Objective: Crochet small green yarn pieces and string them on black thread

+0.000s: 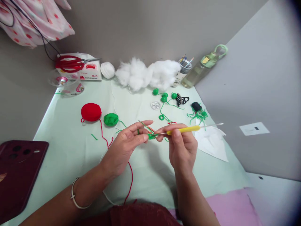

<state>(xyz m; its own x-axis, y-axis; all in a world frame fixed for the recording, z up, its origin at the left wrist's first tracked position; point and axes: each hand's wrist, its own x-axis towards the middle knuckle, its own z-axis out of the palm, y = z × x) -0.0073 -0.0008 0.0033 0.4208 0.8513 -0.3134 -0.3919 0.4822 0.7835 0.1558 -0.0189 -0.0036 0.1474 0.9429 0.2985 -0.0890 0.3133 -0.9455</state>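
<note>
My left hand [128, 142] pinches a small piece of green crochet [151, 136] between thumb and fingers, with a green strand looped around a finger. In my right hand [182, 142] is a crochet hook with a yellow handle [184, 130], its metal tip in or right at the green stitches. A thin orange-and-metal piece [150, 128] shows by the crochet; its kind is unclear. From the left hand, green yarn leads toward a green yarn ball [111, 119]. The red yarn ball [91, 112] lies left of that, its strand passing under the left hand.
White stuffing [148, 75], a white yarn ball [107, 70], a pen cup [180, 73] and a bottle [199, 70] line the back. Red scissors [70, 63] rest on a box. Green crocheted balls [164, 97], a black claw clip [182, 99], yarn scraps [199, 116] and a phone [21, 175] lie around.
</note>
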